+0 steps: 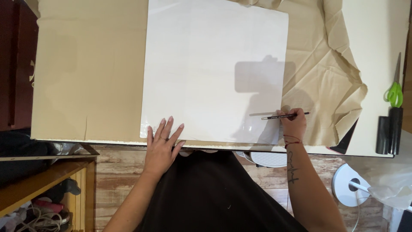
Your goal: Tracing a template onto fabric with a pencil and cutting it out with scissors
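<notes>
Pencil (285,115) — dark, long axis parallel to the surface's near edge, tip toward the left, at the white sheet's (214,64) right edge; right hand (293,124) pinched shut on it. Left hand (163,144) — flat, fingers spread, pressing the sheet's near-left corner. Scissors (395,86) — green-handled, at the surface's right edge.

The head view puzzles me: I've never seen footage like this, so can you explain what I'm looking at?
The camera sits on a person's head and looks straight down at their own two bare hands; no machine is involved. The left hand lies flat, fingers spread, on the near edge of a large white sheet. The right hand holds a dark pencil at the sheet's right edge. Under the sheet lie flat cardboard and crumpled brown paper on a table. At the far right lie green-handled scissors and two black tubes.
</notes>
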